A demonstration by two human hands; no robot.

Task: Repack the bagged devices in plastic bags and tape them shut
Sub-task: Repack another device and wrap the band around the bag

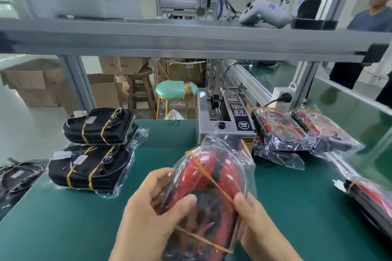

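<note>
Left hand (152, 214) fingers curled round the left edge of a red-and-black device in a clear plastic bag (210, 193), thumb pressed on the front of the bag. Right hand (256, 224) grips the bag's right edge, thumb on top; the other fingers are hidden behind it. Bag held up at lower centre of the frame, above the green table mat (84, 218), yellow rubber bands (214, 180) crossing the device. Just behind it, centre frame, a grey tape dispenser machine (227, 121). Left of centre: two black banded devices in bags (95, 150), stacked. Right of centre: more bagged red devices (301, 131) lying side by side on the table, another one (369, 193) at the right edge. Upper right, on the aluminium shelf (191, 38), a white controller (265, 12). Person standing at the far upper right.
</note>
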